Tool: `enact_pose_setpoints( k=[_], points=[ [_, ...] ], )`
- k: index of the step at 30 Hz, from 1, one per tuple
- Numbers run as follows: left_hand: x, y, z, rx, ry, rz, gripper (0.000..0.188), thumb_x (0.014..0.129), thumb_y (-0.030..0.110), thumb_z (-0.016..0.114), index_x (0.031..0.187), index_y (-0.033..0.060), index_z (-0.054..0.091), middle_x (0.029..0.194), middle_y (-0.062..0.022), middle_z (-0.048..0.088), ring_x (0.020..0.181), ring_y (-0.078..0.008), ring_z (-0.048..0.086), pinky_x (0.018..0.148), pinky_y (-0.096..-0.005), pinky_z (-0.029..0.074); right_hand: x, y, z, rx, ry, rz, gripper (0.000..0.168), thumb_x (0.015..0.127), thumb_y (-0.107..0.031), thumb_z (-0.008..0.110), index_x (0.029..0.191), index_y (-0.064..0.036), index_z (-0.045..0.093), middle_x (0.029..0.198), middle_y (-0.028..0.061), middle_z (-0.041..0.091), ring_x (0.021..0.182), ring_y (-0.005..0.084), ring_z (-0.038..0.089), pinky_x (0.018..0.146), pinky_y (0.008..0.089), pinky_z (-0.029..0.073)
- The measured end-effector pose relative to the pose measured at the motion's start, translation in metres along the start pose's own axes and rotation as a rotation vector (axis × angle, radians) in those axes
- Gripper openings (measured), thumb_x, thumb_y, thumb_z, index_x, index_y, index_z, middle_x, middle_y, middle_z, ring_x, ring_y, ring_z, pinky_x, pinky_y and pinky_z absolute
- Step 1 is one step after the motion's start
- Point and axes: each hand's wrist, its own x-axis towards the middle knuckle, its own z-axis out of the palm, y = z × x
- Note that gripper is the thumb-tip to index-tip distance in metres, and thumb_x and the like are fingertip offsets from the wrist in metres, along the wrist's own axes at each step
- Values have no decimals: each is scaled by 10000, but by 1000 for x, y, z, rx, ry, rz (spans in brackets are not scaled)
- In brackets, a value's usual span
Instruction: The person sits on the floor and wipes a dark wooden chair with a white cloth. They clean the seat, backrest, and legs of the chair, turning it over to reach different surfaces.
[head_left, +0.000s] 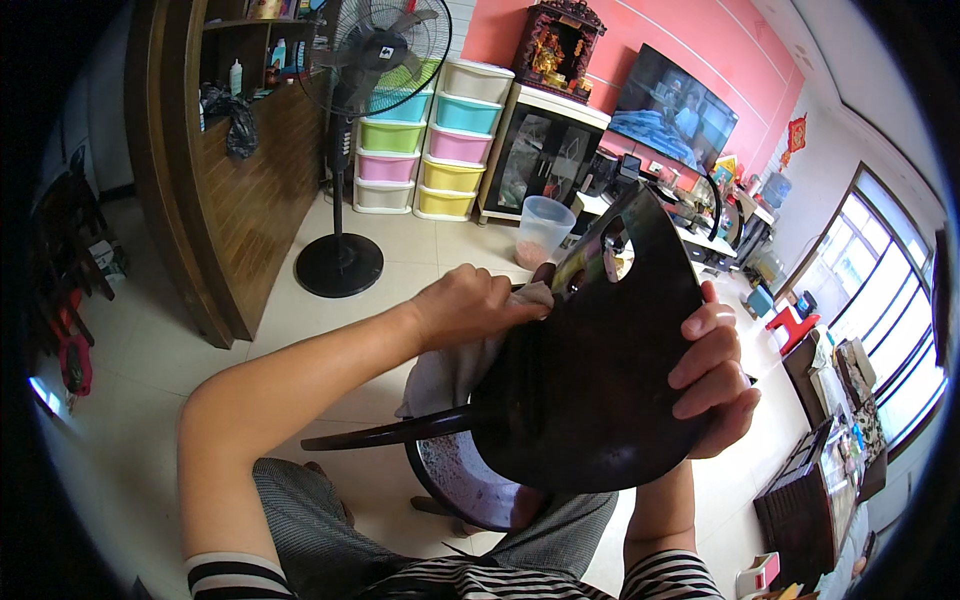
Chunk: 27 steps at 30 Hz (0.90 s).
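A dark glossy curved shell (592, 397), apparently a small chair, is tilted up in front of me above my lap. It has cut-out holes near its top and a slender dark leg (390, 429) reaching left. My right hand (712, 375) grips its right edge, fingers wrapped over the dark surface. In my left hand (480, 304) is a bunched pale cloth (454, 375), pressed near the shell's left edge; the cloth's lower part hangs down. Between my knees, partly covered by the shell, is a round dark-rimmed thing (469, 472) with a whitish, speckled inside.
A standing fan (339, 262) is ahead to the left, beside stacked colored drawers (454, 154). A translucent bucket (546, 221) with pinkish contents stands before a glass-door cabinet (544, 150). To the right are a red stool (791, 330) and a dark low table (799, 517).
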Motion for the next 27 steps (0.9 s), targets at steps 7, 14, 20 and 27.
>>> enact_pose_setpoints(
  k=[7, 14, 20, 27],
  points=[
    [1, 25, 1, -767, -162, -353, 458, 862, 75, 532, 1290, 222, 607, 974, -116, 710, 858, -318, 705, 760, -435, 551, 0, 3, 6, 50, 25, -12, 521, 996, -316, 162, 558, -183, 411, 675, 1, 443, 967, 208, 496, 1158, 487, 255],
    [36, -3, -2, -1549, -587, -716, 503, 877, 45, 508, 1369, 125, 581, 1366, -132, 585, 1245, -200, 540, 1052, -332, 400, -5, 6, 10, 80, 74, -8, 485, 999, -328, 174, 599, -180, 406, 712, 17, 423, 1002, 233, 475, 1139, 494, 251],
    [1, 5, 41, -2148, -136, -403, 533, 868, 98, 508, 1397, 152, 544, 1407, -95, 519, 1309, -194, 467, 1064, -383, 365, -1, 2, 12, 126, 56, -2, 469, 1003, -342, 192, 610, -191, 397, 762, 16, 408, 1019, 228, 437, 1141, 478, 234],
    [-32, 64, 11, -2822, 436, -874, 581, 917, 80, 446, 1494, 92, 380, 1309, -113, 595, 1071, -210, 643, 893, -329, 538, -3, 2, 9, 106, 69, -9, 478, 1008, -334, 178, 617, -183, 407, 760, 21, 419, 1018, 234, 452, 1146, 500, 234]
  ],
)
